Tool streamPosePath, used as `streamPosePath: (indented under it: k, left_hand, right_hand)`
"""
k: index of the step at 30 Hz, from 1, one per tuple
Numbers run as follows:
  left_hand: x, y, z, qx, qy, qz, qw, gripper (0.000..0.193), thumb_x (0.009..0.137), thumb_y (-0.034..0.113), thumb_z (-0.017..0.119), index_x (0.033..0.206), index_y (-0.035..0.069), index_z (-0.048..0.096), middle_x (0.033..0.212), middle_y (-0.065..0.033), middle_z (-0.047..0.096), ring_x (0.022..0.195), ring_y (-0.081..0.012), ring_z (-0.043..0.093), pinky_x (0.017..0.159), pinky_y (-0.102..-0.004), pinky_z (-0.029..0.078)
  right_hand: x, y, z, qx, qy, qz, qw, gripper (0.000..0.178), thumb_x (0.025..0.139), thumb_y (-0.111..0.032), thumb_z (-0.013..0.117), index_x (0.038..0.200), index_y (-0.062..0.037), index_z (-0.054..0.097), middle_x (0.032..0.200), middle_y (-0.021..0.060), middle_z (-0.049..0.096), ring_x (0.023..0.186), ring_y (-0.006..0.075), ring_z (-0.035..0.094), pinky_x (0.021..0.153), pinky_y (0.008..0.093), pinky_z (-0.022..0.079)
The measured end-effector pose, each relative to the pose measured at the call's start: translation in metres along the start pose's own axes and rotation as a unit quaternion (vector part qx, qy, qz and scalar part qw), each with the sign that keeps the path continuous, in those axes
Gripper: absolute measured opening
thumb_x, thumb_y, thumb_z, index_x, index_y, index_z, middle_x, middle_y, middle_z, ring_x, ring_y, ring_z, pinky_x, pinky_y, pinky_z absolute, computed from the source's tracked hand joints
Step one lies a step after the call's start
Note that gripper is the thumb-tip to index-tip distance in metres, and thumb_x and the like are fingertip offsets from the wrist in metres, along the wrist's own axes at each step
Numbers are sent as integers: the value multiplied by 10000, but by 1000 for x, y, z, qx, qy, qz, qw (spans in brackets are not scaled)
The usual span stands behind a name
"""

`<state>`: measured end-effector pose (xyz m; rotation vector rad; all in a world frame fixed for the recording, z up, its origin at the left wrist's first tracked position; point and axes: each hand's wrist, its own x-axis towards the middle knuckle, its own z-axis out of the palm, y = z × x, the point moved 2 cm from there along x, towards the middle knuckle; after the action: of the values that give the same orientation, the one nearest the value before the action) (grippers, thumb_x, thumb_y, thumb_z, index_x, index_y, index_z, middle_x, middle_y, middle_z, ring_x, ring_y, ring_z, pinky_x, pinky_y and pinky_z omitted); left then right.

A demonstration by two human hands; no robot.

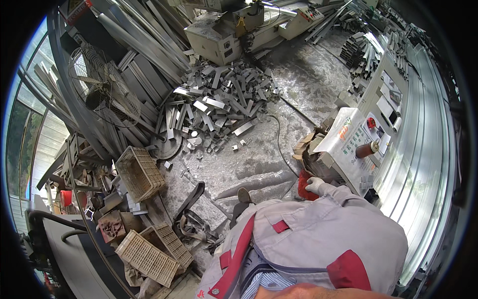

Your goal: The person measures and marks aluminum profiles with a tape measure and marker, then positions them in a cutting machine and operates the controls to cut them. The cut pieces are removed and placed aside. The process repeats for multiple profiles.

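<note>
Wearing a whitish glove, my right hand (314,184) is at the end of a grey sleeve beside the table. Its fingers lie closed over a bright red cloth-like bundle (304,188), partly hidden by the hand. Torn cardboard boxes (318,158) stand just beyond the hand. My left hand is out of sight. My grey jacket with red trim fills the lower middle, and one shoe (244,195) shows on the floor.
Silvery metal offcuts (219,99) lie heaped on the floor ahead, near a machine (214,40). A caged fan (102,84) and long metal profiles (134,35) stand left. Plastic baskets (141,174) and dark straps (191,219) lie nearer. A dark cable (281,137) crosses the floor. A bottle (367,149) rests on the right table.
</note>
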<state>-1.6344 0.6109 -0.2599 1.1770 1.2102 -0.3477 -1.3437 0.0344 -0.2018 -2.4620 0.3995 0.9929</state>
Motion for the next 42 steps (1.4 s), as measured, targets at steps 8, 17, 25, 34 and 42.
streamPosePath:
  k: [8,17,25,34,42]
  left_hand:
    - [96,167,21,130,-62,15,990,213,998,302,714,1083,127,627,759,9,540,558,-141,510,472,-340,388]
    - [201,369,187,227,-91,48,968,221,971,321,732,1034,125,654,726,-8,547,537,-150,486,468,-345,361]
    - [258,479,438,456,-152,154,863,446,979,440,717,1241,80,694,1137,-83,659,1009,-233,590,866,-370,440]
    - [223,624,744,426,-212,128,870,447,994,300,766,1362,61,685,1023,-98,762,763,-176,710,663,-317,566]
    - [291,693,970,615,-250,85,743,481,932,401,790,1291,85,736,1028,-49,764,880,-201,705,736,-371,548]
  right_hand:
    - [-1,-37,-45,241,61,9,969,566,794,-311,820,1286,-39,749,1196,182,784,1115,298,751,997,377,569]
    - [81,-66,-131,234,160,18,959,543,849,-172,769,1359,-2,691,1152,161,791,1059,263,763,956,375,591]
    - [261,-48,-330,267,193,37,943,567,838,-313,781,1339,-60,697,1095,165,784,1035,308,759,931,405,586]
    - [344,-12,-499,325,275,28,904,481,862,-224,750,1326,-99,723,1133,140,791,1060,283,756,965,384,593]
    - [380,105,-539,386,330,165,845,488,848,-170,758,1326,-80,719,1122,161,791,1022,280,763,954,369,594]
